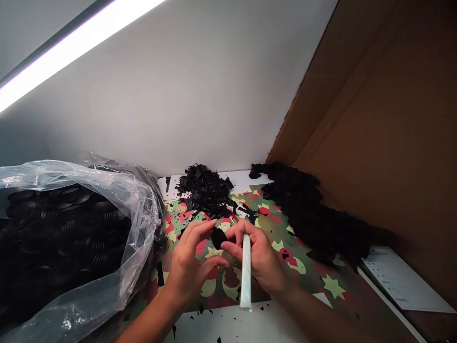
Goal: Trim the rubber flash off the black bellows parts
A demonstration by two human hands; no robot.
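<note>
My right hand (259, 255) pinches a small round black part (219, 238) between thumb and fingers. The same hand also holds a long pale stick-like tool (246, 276), whose blunt end points down toward me. To the left of the black part, my left hand (194, 257) has its thumb and fingers spread apart, with nothing between them. Its fingertips are close to the part's left edge. Beneath both hands lies a patterned sheet (269, 221) in green, red and yellow.
A clear plastic bag (143, 224) full of black ribbed parts stands at the left. Black scraps (203, 188) are heaped at the back. A pile of black pieces (310, 214) lines the cardboard wall (385, 124) at the right, near a white paper (407, 276).
</note>
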